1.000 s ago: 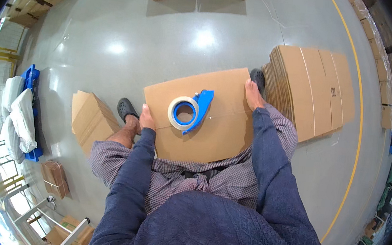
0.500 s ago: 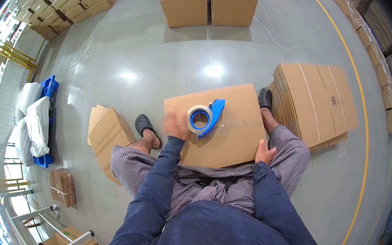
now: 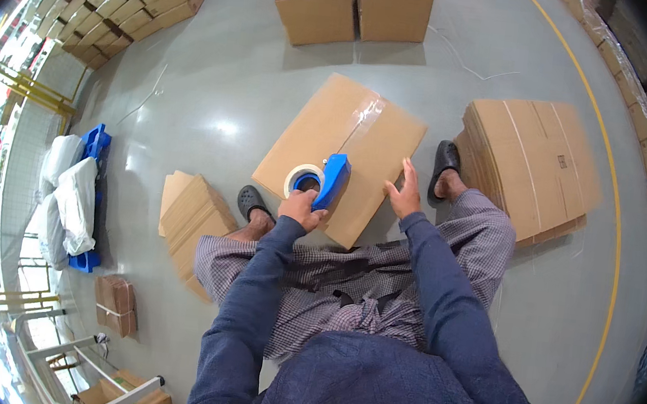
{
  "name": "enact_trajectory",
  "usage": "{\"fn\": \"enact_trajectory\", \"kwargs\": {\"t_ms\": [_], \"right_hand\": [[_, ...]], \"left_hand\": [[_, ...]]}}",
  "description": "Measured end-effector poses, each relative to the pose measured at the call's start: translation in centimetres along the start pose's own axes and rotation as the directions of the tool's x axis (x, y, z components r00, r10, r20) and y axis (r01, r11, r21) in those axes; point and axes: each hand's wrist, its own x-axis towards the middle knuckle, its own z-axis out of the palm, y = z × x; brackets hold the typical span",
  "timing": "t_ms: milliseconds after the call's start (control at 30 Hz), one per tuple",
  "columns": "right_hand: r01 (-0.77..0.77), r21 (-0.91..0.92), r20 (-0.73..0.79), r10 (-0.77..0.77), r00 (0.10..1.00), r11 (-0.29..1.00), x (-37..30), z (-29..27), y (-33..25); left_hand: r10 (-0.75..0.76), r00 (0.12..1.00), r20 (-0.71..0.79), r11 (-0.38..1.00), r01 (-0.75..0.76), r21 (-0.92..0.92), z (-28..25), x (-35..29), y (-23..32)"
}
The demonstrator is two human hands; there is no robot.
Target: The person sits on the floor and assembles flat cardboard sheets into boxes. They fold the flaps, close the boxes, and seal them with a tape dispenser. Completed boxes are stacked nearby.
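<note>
A brown cardboard box (image 3: pixel 375 156) lies turned at an angle on the floor between my legs. Clear tape (image 3: pixel 367 113) covers the far end of its seam. On the near left of the box top is a blue tape dispenser (image 3: pixel 333 181) with a roll of tape. My left hand (image 3: pixel 304 209) is closed around the near end of this dispenser; part of the grip is hidden. Against the box's right edge, my right hand (image 3: pixel 405 195) rests with thumb and fingers apart, holding nothing.
Two open boxes (image 3: pixel 394 16) stand at the far side. A strapped stack of flat cartons (image 3: pixel 532 165) lies right of my foot, more flat cartons (image 3: pixel 193 224) to the left. Farther left are a blue pallet (image 3: pixel 96 143) with white bags and a metal frame (image 3: pixel 87 355).
The box has turned and shifted away from me, and tape now shows on its far seam. My left hand has closed on the dispenser. My right hand has moved up along the box's edge.
</note>
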Motion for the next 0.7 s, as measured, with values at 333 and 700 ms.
{"fn": "enact_trajectory", "kwargs": {"t_ms": [333,700], "right_hand": [[0.653,-0.57,0.612,-0.274,0.742,0.498,-6.1,10.3,-8.1],[0.654,-0.669,0.599,-0.266,0.756,0.354,1.9,-3.2,-1.5]], "left_hand": [[-0.394,0.865,-0.311,0.813,0.17,-0.556,-5.4,-3.1,-8.9],[-0.222,0.964,-0.15,0.758,0.073,-0.648,-2.7,-4.1,-3.6]]}}
